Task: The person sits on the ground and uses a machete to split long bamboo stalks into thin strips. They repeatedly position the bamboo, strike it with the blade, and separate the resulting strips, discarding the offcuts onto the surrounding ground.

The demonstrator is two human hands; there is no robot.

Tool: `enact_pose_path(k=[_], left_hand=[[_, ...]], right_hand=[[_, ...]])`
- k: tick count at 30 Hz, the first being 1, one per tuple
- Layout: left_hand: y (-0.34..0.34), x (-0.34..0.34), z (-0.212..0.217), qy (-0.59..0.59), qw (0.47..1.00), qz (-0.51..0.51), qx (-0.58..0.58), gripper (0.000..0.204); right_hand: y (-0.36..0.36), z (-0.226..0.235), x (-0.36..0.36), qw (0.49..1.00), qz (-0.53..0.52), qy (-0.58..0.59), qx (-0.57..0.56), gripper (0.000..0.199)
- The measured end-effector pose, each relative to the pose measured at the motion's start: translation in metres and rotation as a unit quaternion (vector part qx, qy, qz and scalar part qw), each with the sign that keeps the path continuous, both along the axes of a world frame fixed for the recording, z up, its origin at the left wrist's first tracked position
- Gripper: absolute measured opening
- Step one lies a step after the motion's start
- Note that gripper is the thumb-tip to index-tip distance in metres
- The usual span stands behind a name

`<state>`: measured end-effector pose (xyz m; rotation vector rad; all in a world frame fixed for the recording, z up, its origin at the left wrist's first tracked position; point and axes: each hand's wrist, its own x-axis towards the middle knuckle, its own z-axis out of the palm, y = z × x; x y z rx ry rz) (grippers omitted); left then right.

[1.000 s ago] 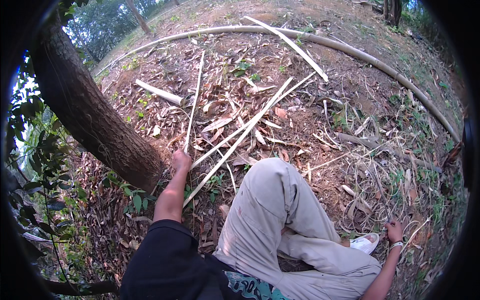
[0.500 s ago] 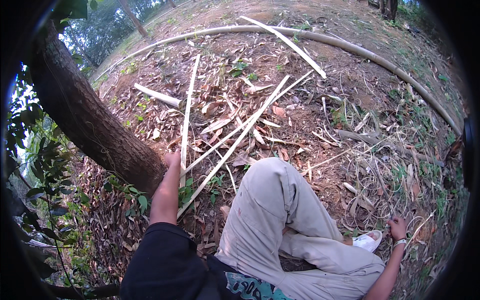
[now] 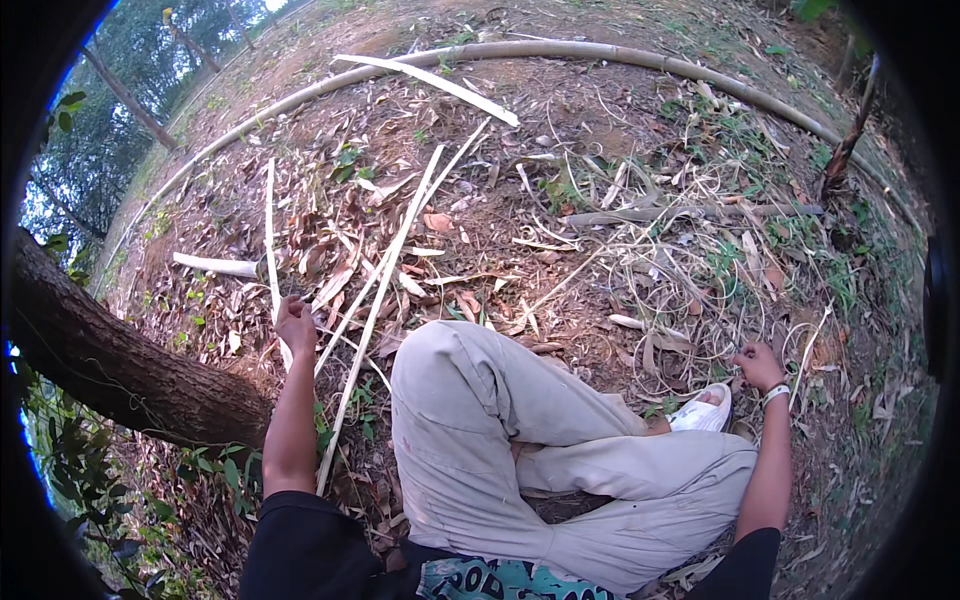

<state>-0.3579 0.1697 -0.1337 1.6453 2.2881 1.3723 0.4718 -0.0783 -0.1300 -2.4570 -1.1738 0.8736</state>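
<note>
Left of centre in the frame, the left hand (image 3: 296, 322) lies over the lower part of a slim pale strip (image 3: 270, 215). Most of that strip runs up from the fingers toward the upper left, and a short end shows just below the hand. The fingers are curled in close together; whether they pinch the strip or only overlap it, I cannot tell.

At the lower right, the right hand (image 3: 760, 366) has its fingers bent, beside a tangle of thin shavings (image 3: 690, 285); what they hold, if anything, is too small to make out. A pale band (image 3: 776, 393) circles that wrist, and a white shoe (image 3: 702, 410) sits just to the left.

Two long strips (image 3: 385, 275) slant from upper centre to lower left, close together, to the right of the left hand. A short pale piece (image 3: 215, 264) lies further left. Near the top, a broad strip (image 3: 450, 86) lies across a long curved pole (image 3: 560, 49).
</note>
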Motion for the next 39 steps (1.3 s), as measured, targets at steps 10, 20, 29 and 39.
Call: enact_pose_path(k=[10,20,29,39], left_hand=[[0.119,0.311,0.053,0.297,0.831,-0.454,-0.121,0.018],[0.134,0.505,-0.041,0.353,0.767,-0.506,-0.174,0.018],[0.122,0.508,-0.049,0.349,0.784,-0.488,-0.162,0.025],[0.164,0.476,-0.009,0.426,0.67,-0.606,0.05,0.025]], right_hand=[[0.015,0.105,-0.082,0.974,-0.001,-0.218,-0.053,0.034],[0.017,0.105,-0.085,0.974,0.044,-0.208,-0.079,0.035],[0.024,0.105,-0.087,0.974,0.077,-0.196,-0.078,0.035],[0.028,0.096,-0.089,0.975,0.091,-0.197,-0.05,0.031]])
